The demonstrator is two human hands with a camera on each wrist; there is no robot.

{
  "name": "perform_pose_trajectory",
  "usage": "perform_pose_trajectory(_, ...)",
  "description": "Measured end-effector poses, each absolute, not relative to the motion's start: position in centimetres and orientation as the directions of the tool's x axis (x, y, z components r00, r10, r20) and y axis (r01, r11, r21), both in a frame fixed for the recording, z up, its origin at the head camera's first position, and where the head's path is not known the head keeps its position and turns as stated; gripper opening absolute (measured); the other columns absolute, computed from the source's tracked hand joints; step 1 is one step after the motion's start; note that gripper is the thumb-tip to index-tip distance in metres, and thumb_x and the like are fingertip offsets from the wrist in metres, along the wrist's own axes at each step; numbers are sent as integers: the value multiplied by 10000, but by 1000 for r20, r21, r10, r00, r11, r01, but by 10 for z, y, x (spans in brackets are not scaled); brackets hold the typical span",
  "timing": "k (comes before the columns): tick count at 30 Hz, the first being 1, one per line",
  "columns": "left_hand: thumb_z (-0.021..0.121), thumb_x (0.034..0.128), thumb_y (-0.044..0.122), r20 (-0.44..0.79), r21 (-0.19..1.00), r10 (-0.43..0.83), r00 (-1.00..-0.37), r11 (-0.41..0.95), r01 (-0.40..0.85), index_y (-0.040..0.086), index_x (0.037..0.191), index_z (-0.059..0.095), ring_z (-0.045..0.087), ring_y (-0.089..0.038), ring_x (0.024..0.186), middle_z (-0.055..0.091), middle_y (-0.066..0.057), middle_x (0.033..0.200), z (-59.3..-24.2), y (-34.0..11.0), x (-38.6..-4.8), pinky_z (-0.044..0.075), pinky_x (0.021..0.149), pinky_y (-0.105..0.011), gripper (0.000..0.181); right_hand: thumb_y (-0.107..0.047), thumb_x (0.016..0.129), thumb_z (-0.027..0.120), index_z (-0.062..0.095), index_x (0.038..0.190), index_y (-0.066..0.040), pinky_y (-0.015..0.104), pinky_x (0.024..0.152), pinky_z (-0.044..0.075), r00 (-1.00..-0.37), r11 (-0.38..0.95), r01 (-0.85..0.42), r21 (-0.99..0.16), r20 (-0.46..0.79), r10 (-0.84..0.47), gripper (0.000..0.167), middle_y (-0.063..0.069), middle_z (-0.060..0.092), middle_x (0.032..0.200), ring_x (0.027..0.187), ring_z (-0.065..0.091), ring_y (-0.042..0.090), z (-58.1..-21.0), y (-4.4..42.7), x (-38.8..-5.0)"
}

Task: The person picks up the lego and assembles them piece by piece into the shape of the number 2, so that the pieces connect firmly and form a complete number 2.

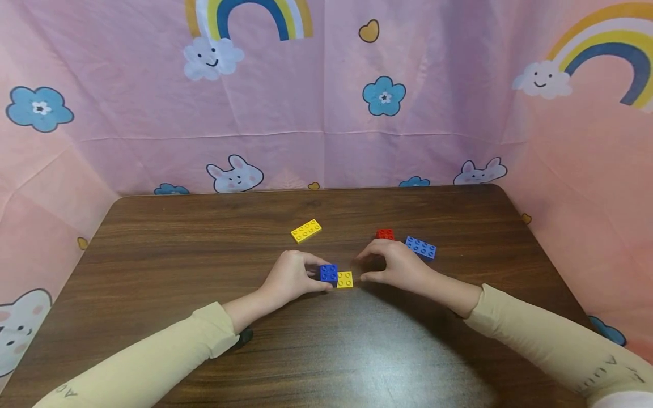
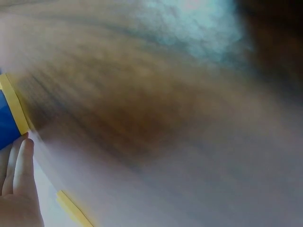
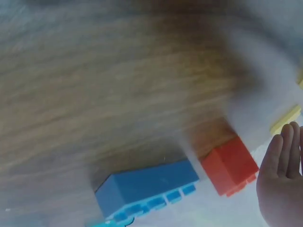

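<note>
A square dark blue brick (image 1: 329, 273) stands on the left part of a flat yellow piece (image 1: 344, 279), whose right studs show. My left hand (image 1: 292, 277) holds the blue brick between thumb and fingers; in the left wrist view its fingers (image 2: 23, 165) lie beside the blue brick (image 2: 7, 120) and the yellow edge below it. Just right of the yellow piece, my right hand (image 1: 398, 265) has thumb and fingers apart with nothing between them. Its fingers (image 3: 284, 151) also show at the right edge of the right wrist view.
Behind the hands lies another yellow plate (image 1: 306, 231). A red brick (image 1: 385, 234) stands just behind my right hand, with a longer blue brick (image 1: 420, 247) to its right. A patterned pink cloth (image 1: 285, 113) hangs behind the brown table (image 1: 178, 243).
</note>
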State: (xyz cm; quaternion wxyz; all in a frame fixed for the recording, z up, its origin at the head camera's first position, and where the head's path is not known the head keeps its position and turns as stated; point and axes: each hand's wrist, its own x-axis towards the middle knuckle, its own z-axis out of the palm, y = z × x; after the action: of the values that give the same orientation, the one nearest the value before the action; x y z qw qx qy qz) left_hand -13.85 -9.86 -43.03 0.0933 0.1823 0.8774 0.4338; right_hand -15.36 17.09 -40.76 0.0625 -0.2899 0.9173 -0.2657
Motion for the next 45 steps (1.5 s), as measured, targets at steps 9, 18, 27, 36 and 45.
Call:
perform_pose_trajectory(9, 952, 790, 137, -22, 805, 394, -919, 553, 217, 32, 1114, 823, 815, -207, 946, 825, -138, 1080, -429, -98, -139, 665, 776, -250, 364, -185, 857, 908, 778, 1187, -84, 463, 941, 628, -847, 684, -483, -547, 91, -524, 369, 62, 780, 1132, 1065, 725, 243, -397, 182, -156)
perform_pose_trajectory(18, 955, 782, 135, -22, 801, 388, -922, 559, 216, 37, 1109, 825, 814, -197, 941, 826, -132, 1073, -429, -98, -139, 666, 777, -254, 365, -140, 852, 906, 770, 1180, -42, 470, 813, 617, -854, 666, -491, -562, 159, -496, 369, 81, 768, 1129, 988, 723, 270, -387, 197, -162)
perform_pose_trajectory(27, 958, 777, 132, -17, 795, 390, -921, 564, 225, 30, 1105, 824, 816, -205, 938, 823, -141, 1080, -429, -97, -138, 665, 775, -249, 368, -125, 859, 898, 771, 1183, -43, 533, 959, 619, -890, 689, -435, -580, 162, -426, 357, 109, 773, 1148, 1055, 744, 313, -385, 216, -171)
perform_pose_trajectory(36, 964, 770, 144, -9, 788, 388, -921, 570, 232, 34, 1098, 827, 818, -198, 912, 825, -139, 1070, -430, -98, -139, 666, 767, -251, 372, -109, 851, 901, 765, 1204, -41, 531, 981, 616, -906, 709, -413, -572, 180, -382, 385, 121, 767, 1185, 1109, 741, 321, -388, 235, -179)
perform_pose_trajectory(45, 962, 775, 146, -14, 797, 390, -921, 561, 225, 36, 1106, 825, 815, -201, 939, 825, -136, 1080, -430, -98, -138, 666, 780, -255, 375, -119, 880, 879, 753, 1244, -33, 585, 1031, 575, -931, 734, -352, -580, 135, -339, 394, 155, 757, 1212, 1166, 710, 369, -397, 252, -183)
